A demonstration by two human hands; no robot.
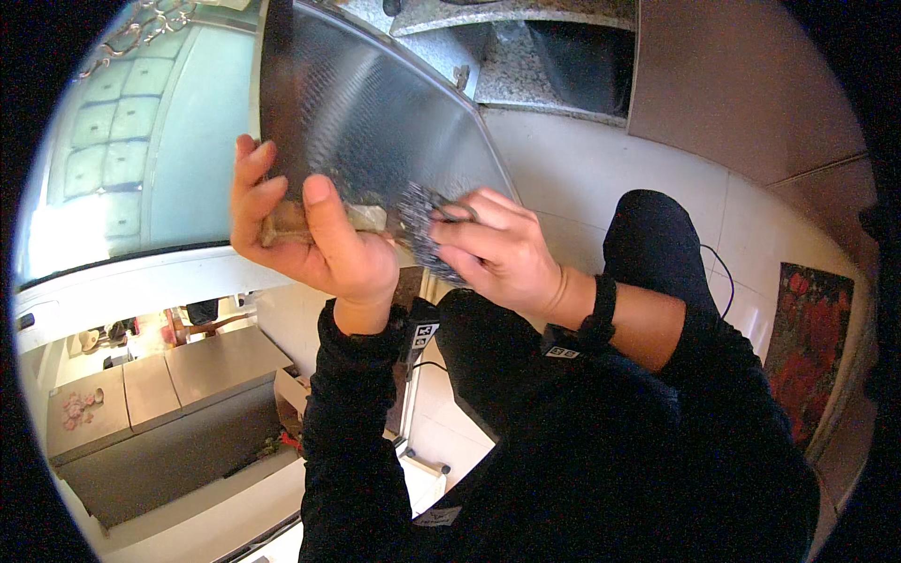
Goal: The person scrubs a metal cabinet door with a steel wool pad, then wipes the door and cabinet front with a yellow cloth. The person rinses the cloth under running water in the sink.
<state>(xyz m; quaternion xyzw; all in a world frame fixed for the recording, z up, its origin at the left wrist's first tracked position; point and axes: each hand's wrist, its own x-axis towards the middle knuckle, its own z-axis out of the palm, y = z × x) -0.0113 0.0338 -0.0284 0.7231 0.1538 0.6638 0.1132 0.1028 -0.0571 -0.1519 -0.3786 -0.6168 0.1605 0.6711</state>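
Note:
My right hand (500, 246) grips a bunched grey textured cloth or scrubbing pad (422, 232). The pad is blurred and lies against the lower edge of a tilted, framed panel (394, 105) with a patterned, glassy surface. At the panel's lower left corner is my left hand (317, 239), palm up, its thumb raised and its fingers curled around the edge. A pale strip or piece (366, 217) shows between the left thumb and the pad; what it is cannot be told.
Beyond the panel are a granite shelf (514, 14) and a dark opening. A pale greenish glass pane (204, 141) stands at left, with cabinets (169, 380) below it. A red floral mat (809, 352) lies on the tiled floor at right. My knees are below the panel.

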